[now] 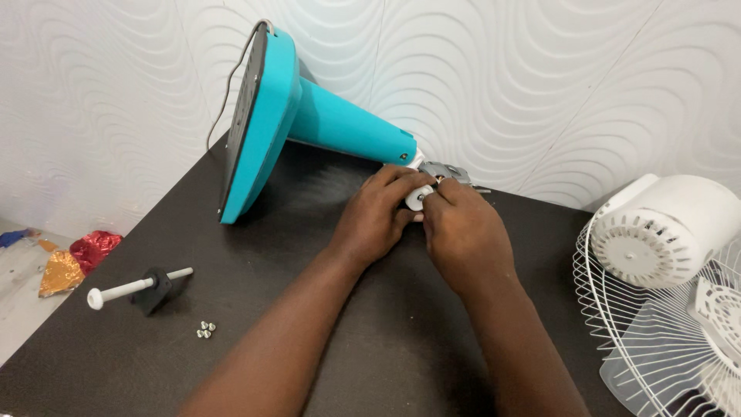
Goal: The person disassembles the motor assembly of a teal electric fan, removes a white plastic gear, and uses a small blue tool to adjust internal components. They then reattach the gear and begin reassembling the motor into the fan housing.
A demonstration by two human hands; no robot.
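Here, left hand (378, 220) and right hand (463, 232), each grip pinching 1 small white knob (419, 198) at the teal fan stand (309, 116) neck

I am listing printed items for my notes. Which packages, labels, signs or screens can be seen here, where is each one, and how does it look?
Crumpled foil wrappers: on the floor at far left, beside the dark table; red, gold and a bit of blue, shiny.
No labels, signs or screens in view.

hands (421, 212) hide most of the grey bracket (448, 171).
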